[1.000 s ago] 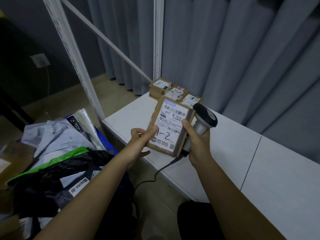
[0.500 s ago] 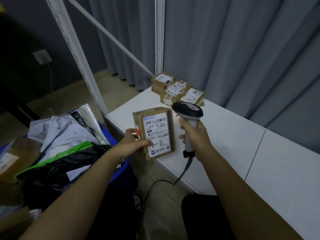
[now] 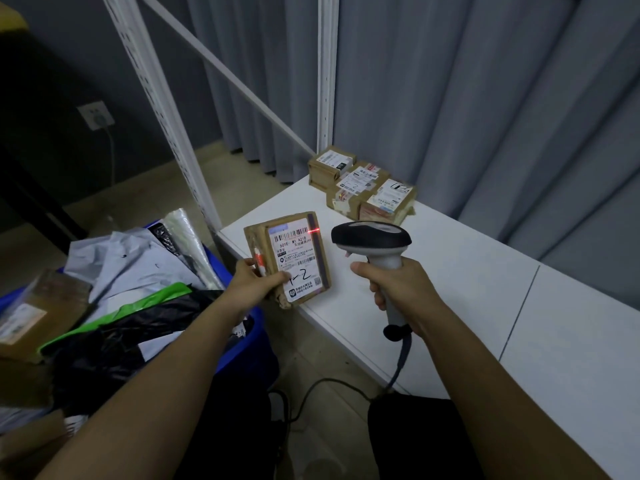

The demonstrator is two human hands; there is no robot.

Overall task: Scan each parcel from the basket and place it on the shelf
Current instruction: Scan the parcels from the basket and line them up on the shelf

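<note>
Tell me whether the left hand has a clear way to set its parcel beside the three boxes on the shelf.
Probably yes: the left hand holds the parcel at the shelf edge, with bare surface up to the three boxes.

Looks like a parcel sorting/storage room tbh: white metal shelf (image 3: 450,271) w/ labelled cardboard parcels (image 3: 360,183), blue basket (image 3: 256,341) stuffed w/ mailer bags, handheld barcode scanner (image 3: 372,237), grey curtains (image 3: 485,98) behind.

The scene is viewed from head height, forward and downward, close over the white shelf (image 3: 485,306) and blue basket (image 3: 256,337).
</note>
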